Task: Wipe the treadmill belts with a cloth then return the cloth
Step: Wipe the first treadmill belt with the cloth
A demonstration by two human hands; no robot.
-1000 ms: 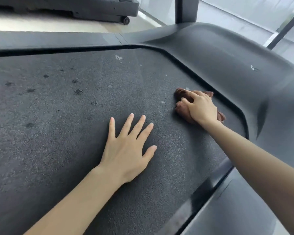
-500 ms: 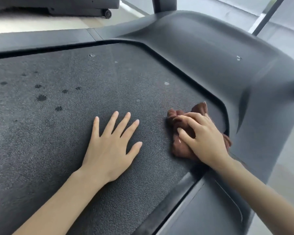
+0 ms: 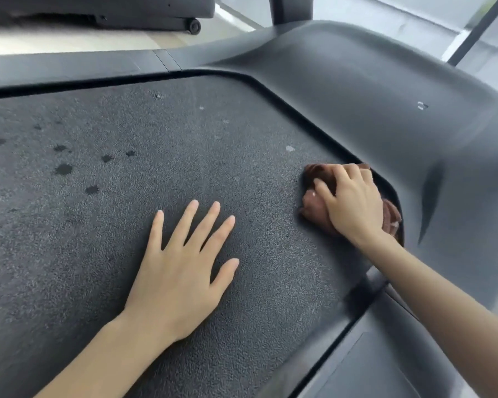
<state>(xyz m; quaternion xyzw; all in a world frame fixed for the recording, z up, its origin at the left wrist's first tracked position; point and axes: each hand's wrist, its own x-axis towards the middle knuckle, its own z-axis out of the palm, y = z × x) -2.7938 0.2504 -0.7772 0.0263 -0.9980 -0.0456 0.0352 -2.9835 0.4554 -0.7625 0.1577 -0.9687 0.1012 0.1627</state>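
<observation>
Cloth lay bunched on treadmill belt at 3 o'clock, against the hood edge | right hand curled over cloth, gripping it | left hand lay flat on belt at 6 o'clock, fingers spread, holding nothing | dark spots at 9 o'clock

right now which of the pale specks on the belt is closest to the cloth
The pale speck just beyond the brown cloth that the right hand grips; the other specks lie farther away up the belt.
</observation>
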